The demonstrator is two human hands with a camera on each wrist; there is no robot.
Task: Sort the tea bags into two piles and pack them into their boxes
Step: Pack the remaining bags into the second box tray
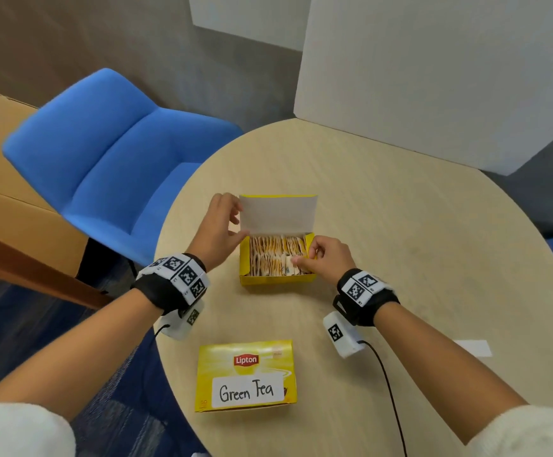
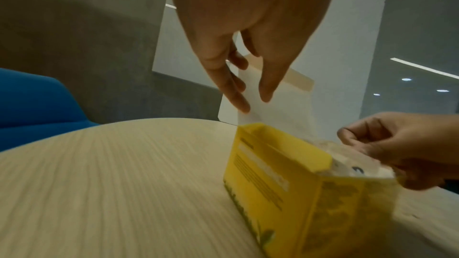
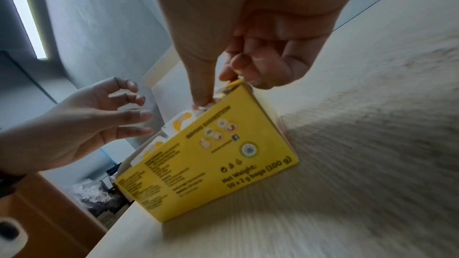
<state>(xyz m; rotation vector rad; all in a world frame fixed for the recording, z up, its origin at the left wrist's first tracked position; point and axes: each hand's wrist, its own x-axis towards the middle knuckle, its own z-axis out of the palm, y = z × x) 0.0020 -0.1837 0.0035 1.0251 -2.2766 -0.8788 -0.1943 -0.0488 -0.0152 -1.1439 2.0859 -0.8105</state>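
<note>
At the middle of the round wooden tabletop (image 1: 384, 225) sits an open yellow tea box (image 1: 276, 280), its long axis running left to right, its mouth facing up and its lid (image 1: 278, 214) standing upright on the far side with the plain white inner face toward the person. Tea bags (image 1: 270, 257) fill it in two rows, standing on edge and packed side by side along the box's length. The left hand (image 1: 217, 229) hovers at the left edge of the lid, its grip wide, with loosely spread fingers (image 2: 236, 93) just beside the flap; whether they touch it cannot be told. The right hand (image 1: 326, 258) is at the box's right end, its grip narrow, thumb and fingertips (image 3: 203, 101) pinching a tea bag at the near right corner. The right wrist view shows the box's near side panel printed "Net Weight: 50 x 2 g bags (100 g)" beside small icons and blurred text. Nearer the person lies a second, closed yellow box (image 1: 245, 376), also long left to right, bearing the red "Lipton" logo and a white label handwritten "Green Tea". A blue chair (image 1: 104, 153) stands at the far left of the tabletop.
</note>
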